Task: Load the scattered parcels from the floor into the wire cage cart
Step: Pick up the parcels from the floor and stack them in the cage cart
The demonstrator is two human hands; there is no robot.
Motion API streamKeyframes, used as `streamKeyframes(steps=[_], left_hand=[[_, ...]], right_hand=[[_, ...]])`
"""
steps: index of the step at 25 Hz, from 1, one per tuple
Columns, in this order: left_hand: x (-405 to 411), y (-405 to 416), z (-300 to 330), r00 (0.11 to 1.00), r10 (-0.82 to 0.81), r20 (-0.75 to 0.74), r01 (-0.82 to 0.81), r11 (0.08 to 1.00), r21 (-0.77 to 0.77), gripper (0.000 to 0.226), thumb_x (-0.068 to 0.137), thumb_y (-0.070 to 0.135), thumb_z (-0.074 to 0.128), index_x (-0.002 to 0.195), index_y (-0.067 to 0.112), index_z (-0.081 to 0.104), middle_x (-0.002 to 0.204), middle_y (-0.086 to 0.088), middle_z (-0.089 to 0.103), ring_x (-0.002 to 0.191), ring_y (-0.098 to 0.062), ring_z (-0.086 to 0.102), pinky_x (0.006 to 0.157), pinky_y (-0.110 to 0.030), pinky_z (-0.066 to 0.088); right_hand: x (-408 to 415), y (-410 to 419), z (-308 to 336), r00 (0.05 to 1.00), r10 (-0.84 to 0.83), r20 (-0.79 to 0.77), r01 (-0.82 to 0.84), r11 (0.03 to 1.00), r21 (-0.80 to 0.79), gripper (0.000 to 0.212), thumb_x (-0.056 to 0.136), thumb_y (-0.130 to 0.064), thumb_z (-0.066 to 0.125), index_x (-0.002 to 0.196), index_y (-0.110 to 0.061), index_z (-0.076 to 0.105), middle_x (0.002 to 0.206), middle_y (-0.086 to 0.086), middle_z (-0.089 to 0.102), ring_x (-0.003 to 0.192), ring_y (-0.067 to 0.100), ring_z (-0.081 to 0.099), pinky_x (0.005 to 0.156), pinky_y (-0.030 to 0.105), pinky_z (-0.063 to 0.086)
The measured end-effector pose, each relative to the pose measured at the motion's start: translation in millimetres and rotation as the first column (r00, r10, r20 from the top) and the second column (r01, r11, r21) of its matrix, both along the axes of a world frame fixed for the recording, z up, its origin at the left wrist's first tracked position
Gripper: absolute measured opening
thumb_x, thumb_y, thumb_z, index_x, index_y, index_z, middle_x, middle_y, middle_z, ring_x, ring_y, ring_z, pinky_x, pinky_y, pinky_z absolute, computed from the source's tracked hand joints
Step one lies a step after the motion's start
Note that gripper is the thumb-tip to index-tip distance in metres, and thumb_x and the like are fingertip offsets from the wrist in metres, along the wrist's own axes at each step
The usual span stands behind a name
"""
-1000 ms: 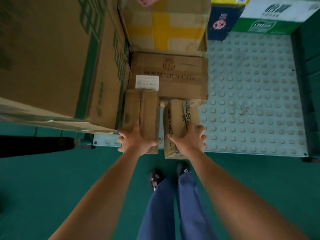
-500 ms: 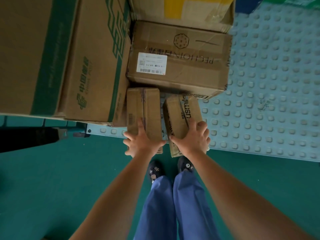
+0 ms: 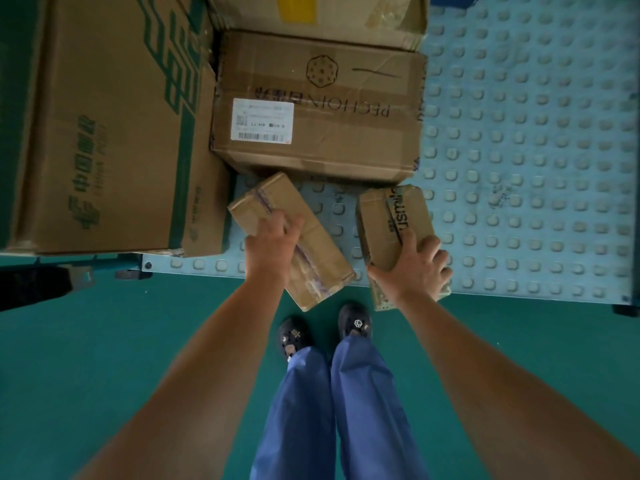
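gripping a small taped parcel [image 3: 294, 237], the left hand [image 3: 270, 244] holds it skewed over the studded cart floor [image 3: 519, 168]. the right hand [image 3: 415, 268] clasps a printed small parcel [image 3: 391, 226] at the cart's edge. both sit just before the labelled carton [image 3: 318, 105], beside the big green-printed box [image 3: 104, 126].
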State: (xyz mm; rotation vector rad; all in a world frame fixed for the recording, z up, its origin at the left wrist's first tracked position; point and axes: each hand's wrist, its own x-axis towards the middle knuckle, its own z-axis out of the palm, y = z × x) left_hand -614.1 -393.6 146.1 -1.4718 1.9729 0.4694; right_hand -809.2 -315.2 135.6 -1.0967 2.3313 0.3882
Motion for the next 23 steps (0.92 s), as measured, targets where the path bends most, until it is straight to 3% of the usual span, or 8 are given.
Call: streamKeyframes(steps=[3, 7, 11, 13, 15, 17, 20, 23], left_hand=[[-11.6, -6.5, -8.7, 0.923, -0.369, 0.106, 0.361, 0.928, 0.090, 0.113, 0.078, 0.013, 0.072, 0.151, 0.035, -0.012, 0.155, -0.012, -0.009, 0.140, -0.036, 0.012, 0.101, -0.047, 0.040], [-17.3, -17.0, -20.2, 0.809, -0.564, 0.165, 0.542, 0.824, 0.162, 0.124, 0.077, 0.022, 0.074, 0.145, 0.036, -0.029, 0.155, -0.008, -0.032, 0.145, -0.039, -0.015, 0.109, -0.066, 0.026], [-18.5, -32.3, -17.4, 0.712, -0.678, 0.184, 0.647, 0.735, 0.202, 0.127, 0.074, 0.028, 0.078, 0.149, 0.029, -0.024, 0.158, -0.009, -0.022, 0.145, -0.038, -0.017, 0.106, -0.070, 0.024], [-11.4, -35.7, -14.3, 0.779, -0.597, 0.194, 0.569, 0.802, 0.181, 0.130, 0.070, 0.042, 0.080, 0.150, 0.023, -0.021, 0.159, -0.013, -0.012, 0.146, -0.039, -0.007, 0.106, -0.069, 0.026], [-1.1, -36.0, -10.5, 0.928, -0.327, 0.179, 0.306, 0.943, 0.134, 0.136, 0.066, 0.052, 0.080, 0.150, 0.020, -0.022, 0.159, -0.015, -0.010, 0.146, -0.040, -0.004, 0.108, -0.067, 0.024], [1.8, -39.5, -8.1, 0.988, -0.092, 0.126, 0.079, 0.992, 0.100, 0.139, 0.064, 0.055, 0.081, 0.149, 0.020, -0.023, 0.159, -0.015, -0.011, 0.146, -0.041, -0.004, 0.110, -0.066, 0.022], [-7.6, -55.2, -7.3, 0.986, -0.150, 0.067, 0.146, 0.988, 0.058, 0.134, 0.068, 0.048, 0.080, 0.150, 0.020, -0.022, 0.159, -0.016, -0.013, 0.146, -0.042, -0.006, 0.111, -0.063, 0.023], [-10.8, -62.4, -13.8, 0.983, -0.184, 0.013, 0.183, 0.981, 0.062, 0.117, 0.079, 0.027, 0.076, 0.152, 0.023, -0.015, 0.159, -0.013, -0.016, 0.147, -0.038, -0.005, 0.110, -0.059, 0.032]], right_hand=[[1.4, 2.0, -5.0, 0.997, 0.063, 0.050, -0.063, 0.998, -0.001, 0.095, 0.069, -0.067, 0.065, 0.143, -0.030, 0.018, 0.144, 0.015, 0.019, 0.129, 0.040, 0.028, 0.106, 0.049, 0.031], [0.5, 9.1, -13.5, 0.995, 0.063, 0.072, -0.062, 0.998, -0.006, 0.093, 0.070, -0.069, 0.063, 0.142, -0.031, 0.019, 0.142, 0.014, 0.022, 0.127, 0.039, 0.029, 0.104, 0.048, 0.032], [-0.4, 15.3, -17.9, 0.995, 0.070, 0.066, -0.070, 0.997, -0.011, 0.094, 0.070, -0.070, 0.062, 0.143, -0.029, 0.020, 0.142, 0.015, 0.023, 0.127, 0.039, 0.029, 0.102, 0.047, 0.033], [0.2, 15.8, -17.5, 0.997, 0.053, 0.063, -0.053, 0.999, -0.008, 0.095, 0.070, -0.069, 0.063, 0.144, -0.028, 0.020, 0.142, 0.016, 0.022, 0.128, 0.039, 0.029, 0.103, 0.047, 0.033], [-0.5, 16.0, -16.0, 0.998, -0.018, 0.066, 0.018, 1.000, 0.001, 0.096, 0.069, -0.068, 0.064, 0.144, -0.028, 0.020, 0.143, 0.016, 0.022, 0.128, 0.039, 0.029, 0.104, 0.049, 0.033], [-0.8, 15.8, -13.2, 0.995, -0.075, 0.070, 0.074, 0.997, 0.014, 0.096, 0.069, -0.068, 0.065, 0.143, -0.028, 0.020, 0.144, 0.017, 0.022, 0.128, 0.040, 0.030, 0.105, 0.051, 0.033], [4.5, 12.9, -11.3, 0.995, -0.082, 0.063, 0.082, 0.997, 0.014, 0.095, 0.069, -0.067, 0.065, 0.144, -0.028, 0.021, 0.143, 0.016, 0.022, 0.127, 0.039, 0.031, 0.105, 0.050, 0.033], [12.4, 7.9, -14.8, 0.990, -0.115, 0.076, 0.117, 0.993, -0.026, 0.094, 0.069, -0.067, 0.065, 0.143, -0.028, 0.022, 0.140, 0.014, 0.022, 0.125, 0.038, 0.032, 0.104, 0.050, 0.034]])
